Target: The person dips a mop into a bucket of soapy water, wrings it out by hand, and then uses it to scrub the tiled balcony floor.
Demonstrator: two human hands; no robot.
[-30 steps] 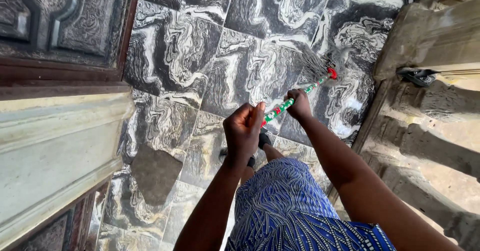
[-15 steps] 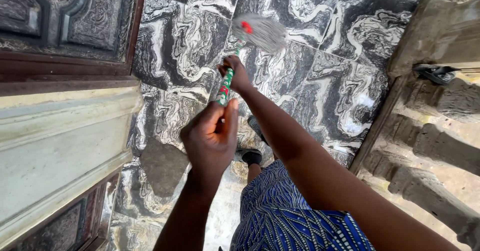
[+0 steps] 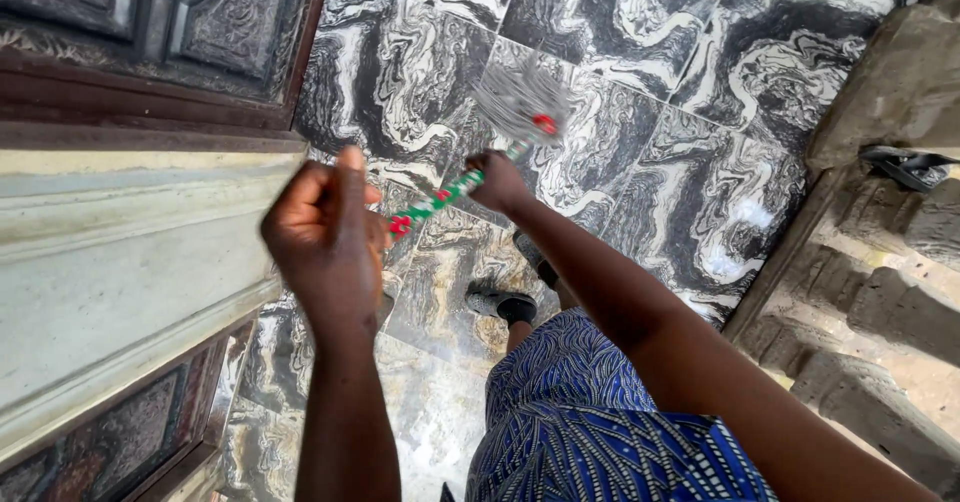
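A short broom [image 3: 470,167] with a green, red and white handle slants across the middle of the scene, its grey bristles [image 3: 515,102] blurred over the black-and-white marbled floor tiles [image 3: 650,162] at the far end. The right hand [image 3: 497,182] is curled tight around the handle just near of the bristles. The left hand [image 3: 325,237], nearer and to the left, is closed around the handle's near end. A carved dark door [image 3: 150,32] stands far left; a sandalled foot [image 3: 500,305] shows below the handle.

Both hands hold a short broom [image 3: 470,167] over the marbled floor [image 3: 650,52]. The right hand [image 3: 497,182] grips low on the striped handle, and the left hand [image 3: 322,232] closes on its end.
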